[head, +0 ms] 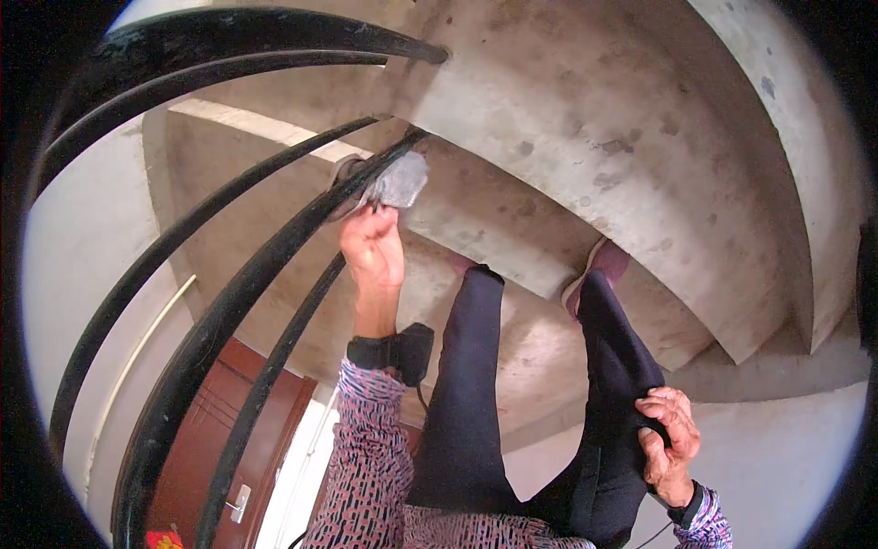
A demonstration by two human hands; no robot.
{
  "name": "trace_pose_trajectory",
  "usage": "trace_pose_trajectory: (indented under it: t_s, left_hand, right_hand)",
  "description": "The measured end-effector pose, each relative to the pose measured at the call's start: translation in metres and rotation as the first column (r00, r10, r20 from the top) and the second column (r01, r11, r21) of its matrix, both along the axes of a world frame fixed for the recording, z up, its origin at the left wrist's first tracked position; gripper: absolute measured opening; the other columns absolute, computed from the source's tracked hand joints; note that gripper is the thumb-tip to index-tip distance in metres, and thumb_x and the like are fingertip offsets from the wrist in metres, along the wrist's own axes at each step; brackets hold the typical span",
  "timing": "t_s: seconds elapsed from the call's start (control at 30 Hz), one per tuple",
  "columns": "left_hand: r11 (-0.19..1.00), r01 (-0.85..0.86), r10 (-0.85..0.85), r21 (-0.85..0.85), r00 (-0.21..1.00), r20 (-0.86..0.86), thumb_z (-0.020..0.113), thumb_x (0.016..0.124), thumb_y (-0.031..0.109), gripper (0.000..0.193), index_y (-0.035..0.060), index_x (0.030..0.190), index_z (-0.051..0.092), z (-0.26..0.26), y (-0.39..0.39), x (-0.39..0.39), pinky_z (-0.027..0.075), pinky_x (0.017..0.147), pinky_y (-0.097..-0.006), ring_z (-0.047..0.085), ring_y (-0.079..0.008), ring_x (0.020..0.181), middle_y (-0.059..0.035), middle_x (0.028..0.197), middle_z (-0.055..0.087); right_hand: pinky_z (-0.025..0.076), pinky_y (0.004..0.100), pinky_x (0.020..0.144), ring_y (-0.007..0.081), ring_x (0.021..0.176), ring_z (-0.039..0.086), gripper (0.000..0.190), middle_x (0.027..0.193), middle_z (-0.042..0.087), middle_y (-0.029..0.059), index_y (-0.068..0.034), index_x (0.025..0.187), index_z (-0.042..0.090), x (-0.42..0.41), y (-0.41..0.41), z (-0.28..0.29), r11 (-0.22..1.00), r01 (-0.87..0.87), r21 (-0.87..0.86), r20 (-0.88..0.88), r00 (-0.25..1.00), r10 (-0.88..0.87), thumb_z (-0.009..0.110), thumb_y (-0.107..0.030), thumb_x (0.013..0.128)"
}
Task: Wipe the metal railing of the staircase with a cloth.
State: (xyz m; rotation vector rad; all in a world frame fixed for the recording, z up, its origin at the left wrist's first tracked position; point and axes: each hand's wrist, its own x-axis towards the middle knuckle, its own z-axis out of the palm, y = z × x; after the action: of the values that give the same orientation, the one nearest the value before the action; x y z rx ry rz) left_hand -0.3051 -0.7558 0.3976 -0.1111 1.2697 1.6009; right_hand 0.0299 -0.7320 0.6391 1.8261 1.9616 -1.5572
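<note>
My left hand (374, 240) grips a grey cloth (401, 180), which lies against and partly around a black metal baluster (274, 254) of the stair railing. Part of the cloth shows on the far side of the bar. My right hand (669, 436) rests at my right knee, its fingers curled against the dark trousers (617, 384), with nothing seen in it. Both wrists bear black bands.
Concrete steps (583, 137) with dark spots curve around before me. My feet, in pinkish shoes (607, 264), are on a lower step. More black bars (137, 274) stand at the left. Below are a reddish-brown door (212, 425) and a pale pipe (137, 364).
</note>
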Motion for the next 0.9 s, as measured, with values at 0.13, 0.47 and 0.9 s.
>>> trace_pose_trajectory:
  t_s: [0.13, 0.47, 0.9]
  left_hand:
    - [0.989, -0.043, 0.005, -0.143, 0.966, -0.258, 0.053, 0.061, -0.015, 0.055, -0.0035, 0.114, 0.041, -0.006, 0.017, 0.023, 0.033, 0.094, -0.0323, 0.045, -0.0195, 0.106, -0.0103, 0.11, 0.047]
    - [0.913, -0.037, -0.343, -0.407, 0.47, -0.813, 0.065, 0.072, 0.006, 0.023, -0.0104, 0.086, 0.056, -0.089, 0.025, 0.003, 0.048, 0.039, -0.0235, 0.058, -0.0154, 0.052, -0.0131, 0.081, 0.061]
    - [0.888, -0.2, 0.107, -0.415, 0.966, -0.235, 0.036, 0.08, 0.05, 0.052, 0.0077, 0.103, 0.053, -0.231, 0.038, 0.011, 0.041, 0.062, -0.04, 0.054, -0.0244, 0.078, -0.0093, 0.096, 0.056]
  right_hand:
    - [0.04, 0.0414, 0.08, 0.0309, 0.086, 0.054, 0.022, 0.084, 0.06, 0.0136, 0.004, 0.081, 0.057, 0.003, -0.002, -0.001, 1.0, -0.009, -0.016, -0.002, 1.0, 0.009, 0.052, -0.002, 0.061]
    - [0.039, 0.0435, 0.081, 0.032, 0.085, 0.054, 0.02, 0.084, 0.06, 0.0136, 0.003, 0.079, 0.057, 0.004, -0.001, -0.001, 0.999, -0.014, -0.035, 0.0, 1.0, 0.014, 0.052, -0.003, 0.061]
    - [0.039, 0.0441, 0.078, 0.0301, 0.079, 0.052, 0.018, 0.077, 0.059, 0.0143, 0.004, 0.072, 0.054, -0.012, 0.007, 0.003, 0.999, -0.032, -0.039, 0.054, 0.998, 0.034, 0.052, -0.01, 0.062]
